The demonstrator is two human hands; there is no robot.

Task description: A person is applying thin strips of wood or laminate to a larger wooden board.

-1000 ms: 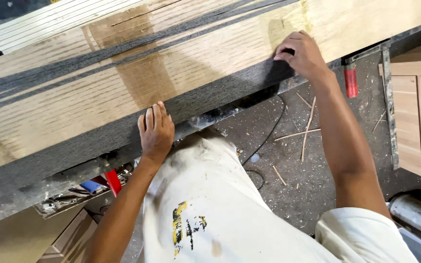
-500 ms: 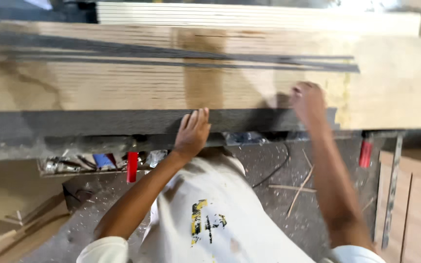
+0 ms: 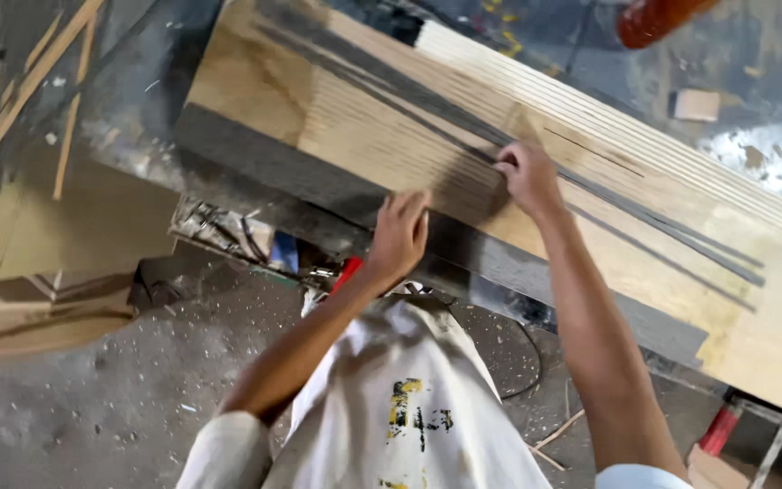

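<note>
Oak-coloured board (image 3: 364, 136) lies flat along the bench (image 3: 255, 167), its long side running from the far left corner toward the near right edge; I see my left hand (image 3: 400, 237) laid flat on the bench's dark near edge, fingers together and extended, its grip closed on nothing; my right hand (image 3: 527, 177) sits on top of the board near its near edge, fingers curled down onto the dark thin strips (image 3: 644, 222) that run lengthwise over the wood; whether that grip actually pinches a strip I cannot tell. By my reading the work is early to midway: several strips already lie lined up on the board, none looks fastened, and the aligning or pressing down appears not yet finished. Sawdust and offcuts cover the floor (image 3: 92, 389) below; a red-handled tool (image 3: 344, 274) sits under the bench's near edge.
</note>
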